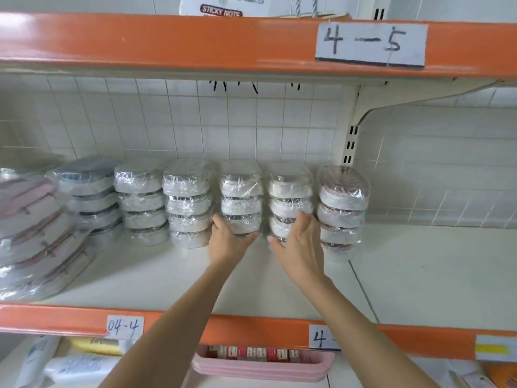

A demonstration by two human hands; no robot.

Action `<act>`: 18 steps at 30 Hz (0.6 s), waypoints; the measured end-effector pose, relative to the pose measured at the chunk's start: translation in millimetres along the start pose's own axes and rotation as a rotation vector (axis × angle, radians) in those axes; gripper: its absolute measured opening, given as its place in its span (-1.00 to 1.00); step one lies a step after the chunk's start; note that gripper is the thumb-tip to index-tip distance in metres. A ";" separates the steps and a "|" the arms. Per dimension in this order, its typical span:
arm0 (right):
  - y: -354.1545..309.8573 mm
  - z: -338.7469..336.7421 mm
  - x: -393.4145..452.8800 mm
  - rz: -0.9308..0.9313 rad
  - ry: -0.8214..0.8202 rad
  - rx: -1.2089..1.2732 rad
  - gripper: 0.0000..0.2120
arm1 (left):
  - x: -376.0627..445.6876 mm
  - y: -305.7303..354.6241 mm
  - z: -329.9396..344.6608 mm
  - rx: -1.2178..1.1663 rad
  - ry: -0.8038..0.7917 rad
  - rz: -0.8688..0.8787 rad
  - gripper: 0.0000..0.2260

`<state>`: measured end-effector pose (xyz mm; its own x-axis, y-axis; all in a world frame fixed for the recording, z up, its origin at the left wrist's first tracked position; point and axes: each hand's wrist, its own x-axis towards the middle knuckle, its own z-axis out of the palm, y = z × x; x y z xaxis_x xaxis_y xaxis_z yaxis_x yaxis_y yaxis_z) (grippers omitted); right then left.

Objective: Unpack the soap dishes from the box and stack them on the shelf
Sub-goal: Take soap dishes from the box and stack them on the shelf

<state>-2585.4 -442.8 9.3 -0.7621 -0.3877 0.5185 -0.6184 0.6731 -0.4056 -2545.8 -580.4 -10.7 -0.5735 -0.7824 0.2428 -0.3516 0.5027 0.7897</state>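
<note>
Several stacks of plastic-wrapped white soap dishes stand in a row at the back of the white shelf (419,275). My left hand (228,243) grips the bottom dish of the middle stack (241,191), with the fingers round its left side and the thumb along its front. My right hand (300,247) rests with straight fingers against the lower dishes of the neighbouring stack (289,189). To the right stands a stack with pink lids (342,191). More stacks (187,191) continue to the left. The box is out of sight.
Flat wrapped packs with pink handles (36,233) are piled at the shelf's left end. An orange rail labelled 4-5 (370,43) runs overhead. An upright bracket (354,130) sits behind the pink stack. Below the front rail sits a pink tray (260,368) of small items.
</note>
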 end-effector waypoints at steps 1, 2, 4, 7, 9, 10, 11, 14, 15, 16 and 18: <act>-1.8 3.4 1.6 0.029 0.002 -0.040 -0.23 | 1.1 -1.6 -1.7 0.003 -0.007 0.010 -0.29; -2.9 5.4 3.2 0.053 0.018 -0.074 -0.19 | 2.7 -4.7 -3.4 0.010 -0.011 0.025 -0.30; -4.3 9.6 4.4 0.105 0.066 -0.088 -0.15 | 6.4 -10.8 -9.1 0.008 -0.021 0.056 -0.30; -1.8 16.0 5.4 0.169 0.059 -0.022 -0.11 | 8.7 -17.4 -15.6 -0.017 -0.031 0.081 -0.33; -1.3 19.3 8.8 0.198 0.037 0.037 -0.09 | 9.7 -20.7 -17.9 -0.024 -0.050 0.087 -0.36; -1.9 20.5 11.5 0.213 0.037 0.059 -0.08 | 10.4 -21.9 -18.6 -0.031 -0.055 0.087 -0.37; -3.4 20.8 14.0 0.239 0.047 0.079 -0.08 | 10.6 -22.7 -18.8 -0.041 -0.055 0.088 -0.38; -8.9 20.8 20.5 0.328 0.096 0.095 -0.12 | 9.6 -24.2 -18.0 -0.070 -0.049 0.085 -0.45; -10.2 21.2 21.3 0.341 0.098 0.091 -0.14 | 9.6 -24.6 -17.6 -0.077 -0.052 0.083 -0.46; -11.4 22.1 21.6 0.343 0.096 0.091 -0.16 | 9.8 -24.8 -17.8 -0.081 -0.064 0.080 -0.48; -11.5 22.8 21.5 0.343 0.088 0.097 -0.16 | 7.5 -23.2 -19.4 -0.077 -0.100 0.060 -0.49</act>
<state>-2599.0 -473.3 8.0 -0.9114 -0.0909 0.4013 -0.3482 0.6901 -0.6345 -2527.5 -605.0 -16.3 -0.6639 -0.7095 0.2362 -0.2594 0.5148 0.8171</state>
